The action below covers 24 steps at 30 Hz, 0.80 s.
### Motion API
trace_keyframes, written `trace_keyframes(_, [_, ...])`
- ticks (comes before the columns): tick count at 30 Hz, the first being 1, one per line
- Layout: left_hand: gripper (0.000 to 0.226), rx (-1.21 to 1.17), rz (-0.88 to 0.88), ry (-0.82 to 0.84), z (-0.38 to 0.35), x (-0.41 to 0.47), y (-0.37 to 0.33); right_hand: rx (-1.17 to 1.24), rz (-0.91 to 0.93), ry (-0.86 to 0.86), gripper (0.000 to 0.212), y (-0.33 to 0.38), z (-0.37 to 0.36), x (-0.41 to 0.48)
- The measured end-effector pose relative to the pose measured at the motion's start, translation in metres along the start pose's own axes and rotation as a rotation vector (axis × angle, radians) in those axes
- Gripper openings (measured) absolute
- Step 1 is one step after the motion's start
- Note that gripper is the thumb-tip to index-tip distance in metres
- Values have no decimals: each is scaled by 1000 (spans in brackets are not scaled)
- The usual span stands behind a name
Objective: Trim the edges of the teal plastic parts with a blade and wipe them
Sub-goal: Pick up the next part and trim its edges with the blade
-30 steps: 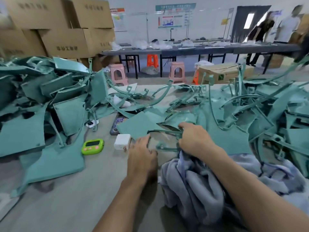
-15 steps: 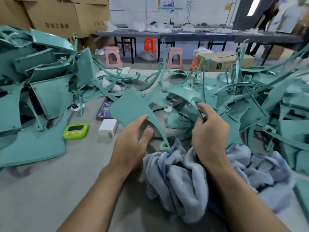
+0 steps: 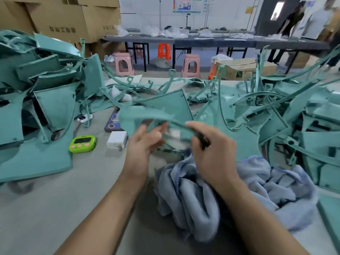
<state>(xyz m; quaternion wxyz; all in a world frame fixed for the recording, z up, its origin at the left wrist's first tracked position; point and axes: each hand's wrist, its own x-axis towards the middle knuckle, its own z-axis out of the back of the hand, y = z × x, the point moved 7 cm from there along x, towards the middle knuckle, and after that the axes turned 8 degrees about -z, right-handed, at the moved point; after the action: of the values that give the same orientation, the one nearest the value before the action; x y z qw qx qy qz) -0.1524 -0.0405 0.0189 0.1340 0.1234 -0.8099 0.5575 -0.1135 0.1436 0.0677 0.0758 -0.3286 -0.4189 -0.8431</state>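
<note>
Readying a teal part (image 3: pixel 171 105), frame centre, for trimming.
Right hand (image 3: pixel 211 151) grips the blade (image 3: pixel 202 140); the left hand (image 3: pixel 145 146) is too blurred to read; steady the edge first.

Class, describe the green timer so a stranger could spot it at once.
Start at the big teal pile on the left. Just right of it, beside a white charger, lies the timer. It alone is lime green, with a dark screen and pink buttons.
</note>
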Motion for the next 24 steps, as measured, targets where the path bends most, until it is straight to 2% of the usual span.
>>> trace_keyframes(2, [30, -222, 90, -155, 0, -3, 1, -29, 90, 181, 46, 17, -20, -9])
trace_keyframes(4, [26, -343, 187, -407, 15, 0, 1, -54, 140, 326, 47, 31, -35, -17])
trace_keyframes(6, [25, -484, 189, -600, 41, 8, -4, -69, 132, 290, 42, 40, -33, -19])
trace_keyframes(8, [17, -583, 148, -670, 66, 16, -17, -73, 90, 156, 33, 46, -18, -18])
trace_keyframes(9, [12, -612, 140, -686, 78, 18, -22, -74, 73, 152, 30, 48, -12, -18])
trace_keyframes(10, [11, -647, 139, -690, 89, 19, -26, -78, 58, 235, 31, 49, -12, -19])
trace_keyframes(13, [20, -736, 221, -625, 106, 21, -24, -285, 95, 698, 41, 47, -30, -36])
trace_keyframes(15, [21, -680, 317, -523, 103, 20, -19, -405, 126, 786, 39, 42, -27, -37])
trace_keyframes(17, [14, -546, 371, -382, 94, 17, -19, -316, -15, 809, 27, 30, -10, -24])
trace_keyframes(19, [18, -428, 388, -225, 83, 15, -22, -287, -134, 705, 27, 7, 18, -5])
trace_keyframes(20, [20, -383, 396, -163, 79, 14, -24, -300, -195, 547, 28, -8, 36, 7])
trace_keyframes(22, [13, -314, 406, -108, 76, 14, -27, -343, -319, 58, 22, -37, 81, 25])
trace_keyframes(23, [13, -273, 406, -104, 77, 15, -28, -345, -403, -164, 28, -48, 100, 24])
trace_keyframes(24, [13, -227, 408, -110, 79, 15, -28, -329, -478, -314, 41, -54, 112, 20])
